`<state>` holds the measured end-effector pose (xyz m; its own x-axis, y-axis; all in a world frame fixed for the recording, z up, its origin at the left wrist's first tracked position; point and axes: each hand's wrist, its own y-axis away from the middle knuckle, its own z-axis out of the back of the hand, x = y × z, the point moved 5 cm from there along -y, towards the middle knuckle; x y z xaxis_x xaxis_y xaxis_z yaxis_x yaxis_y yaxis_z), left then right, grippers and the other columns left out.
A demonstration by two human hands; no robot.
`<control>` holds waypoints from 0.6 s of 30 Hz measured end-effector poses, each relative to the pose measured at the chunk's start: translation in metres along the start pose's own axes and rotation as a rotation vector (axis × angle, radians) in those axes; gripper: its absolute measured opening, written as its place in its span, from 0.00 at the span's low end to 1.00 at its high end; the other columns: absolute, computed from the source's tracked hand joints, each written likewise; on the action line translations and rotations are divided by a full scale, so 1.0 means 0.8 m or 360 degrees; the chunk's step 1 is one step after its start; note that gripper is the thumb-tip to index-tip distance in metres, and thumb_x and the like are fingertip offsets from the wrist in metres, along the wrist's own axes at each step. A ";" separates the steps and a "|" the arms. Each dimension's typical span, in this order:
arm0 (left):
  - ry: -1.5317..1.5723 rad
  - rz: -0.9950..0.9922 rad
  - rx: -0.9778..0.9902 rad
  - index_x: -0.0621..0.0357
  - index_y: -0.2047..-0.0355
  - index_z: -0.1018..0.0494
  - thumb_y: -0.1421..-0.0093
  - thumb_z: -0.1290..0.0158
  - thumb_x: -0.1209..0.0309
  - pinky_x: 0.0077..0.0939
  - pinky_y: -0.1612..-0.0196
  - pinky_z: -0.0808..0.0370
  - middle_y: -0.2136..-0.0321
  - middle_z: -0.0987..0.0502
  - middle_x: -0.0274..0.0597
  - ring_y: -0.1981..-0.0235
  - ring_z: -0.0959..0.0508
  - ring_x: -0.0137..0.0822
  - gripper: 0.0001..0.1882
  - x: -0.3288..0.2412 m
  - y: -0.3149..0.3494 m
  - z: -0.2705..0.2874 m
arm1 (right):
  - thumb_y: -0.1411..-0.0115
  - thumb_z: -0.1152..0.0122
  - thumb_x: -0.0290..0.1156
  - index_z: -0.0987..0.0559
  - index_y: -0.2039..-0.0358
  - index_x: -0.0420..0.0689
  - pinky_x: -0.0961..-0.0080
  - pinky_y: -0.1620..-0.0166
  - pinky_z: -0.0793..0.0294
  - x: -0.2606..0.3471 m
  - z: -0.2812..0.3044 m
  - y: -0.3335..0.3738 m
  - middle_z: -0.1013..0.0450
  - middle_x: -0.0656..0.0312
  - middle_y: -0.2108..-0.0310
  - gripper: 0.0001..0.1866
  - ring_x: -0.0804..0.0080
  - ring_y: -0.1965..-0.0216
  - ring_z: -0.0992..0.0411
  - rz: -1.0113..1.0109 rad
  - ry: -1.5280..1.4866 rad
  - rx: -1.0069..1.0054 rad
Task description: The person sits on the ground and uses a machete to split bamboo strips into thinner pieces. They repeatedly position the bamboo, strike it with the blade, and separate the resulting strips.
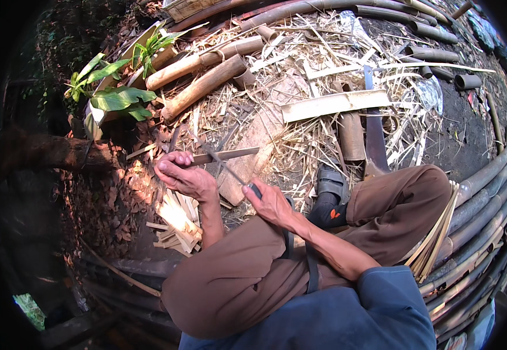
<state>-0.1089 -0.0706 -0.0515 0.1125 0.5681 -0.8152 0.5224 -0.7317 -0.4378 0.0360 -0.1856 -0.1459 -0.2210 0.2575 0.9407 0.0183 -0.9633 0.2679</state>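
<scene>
My left hand (188, 177) is closed around one end of a flat bamboo strip (239, 154), which points to the right. In my right hand (270, 205) is the dark handle of a knife (236, 175); its thin blade slants up and left and crosses the strip close to my left fingers. Whether the edge bites into the strip, I cannot tell. Below my left hand lies a pile of short pale bamboo strips (179, 223). Beneath the strip and knife, a wooden board (265, 131) rests on the ground.
A machete (375, 137) lies beside a bamboo section (351, 139) near my sandalled foot (330, 185). A split bamboo piece (335, 105) sits across them. Shavings (306, 140) cover the ground. Bamboo poles (487, 195) and a strip bundle (437, 239) are at right; leafy plants (119, 99) at left.
</scene>
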 end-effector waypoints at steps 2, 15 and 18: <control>-0.0009 -0.0040 -0.0052 0.55 0.72 0.41 0.29 0.59 0.53 0.19 0.74 0.40 0.79 0.41 0.32 0.78 0.40 0.25 0.21 0.003 -0.004 -0.001 | 0.33 0.53 0.51 0.29 0.66 0.41 0.55 0.75 0.35 -0.066 0.008 -0.017 0.34 0.46 0.85 0.22 0.52 0.83 0.32 -0.0154 -0.0024 -0.0069; 0.0110 0.0011 0.0075 0.56 0.72 0.39 0.31 0.58 0.50 0.22 0.69 0.37 0.79 0.40 0.33 0.76 0.39 0.26 0.22 0.003 -0.019 -0.016 | 0.34 0.55 0.54 0.25 0.66 0.38 0.53 0.64 0.30 -0.172 0.014 -0.007 0.27 0.40 0.74 0.27 0.40 0.71 0.28 -0.0404 0.0063 -0.0202; 0.0307 0.0296 -0.0051 0.53 0.68 0.36 0.32 0.56 0.48 0.22 0.65 0.38 0.77 0.38 0.31 0.73 0.38 0.27 0.21 0.009 -0.026 -0.017 | 0.34 0.56 0.54 0.26 0.67 0.37 0.52 0.65 0.31 -0.197 0.011 -0.016 0.27 0.38 0.75 0.28 0.40 0.70 0.27 -0.0335 0.0100 -0.0379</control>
<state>-0.1071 -0.0464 -0.0428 0.3662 0.4887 -0.7919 0.5041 -0.8195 -0.2727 0.0796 -0.2135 -0.2957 -0.2555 0.4550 0.8530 -0.2616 -0.8819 0.3921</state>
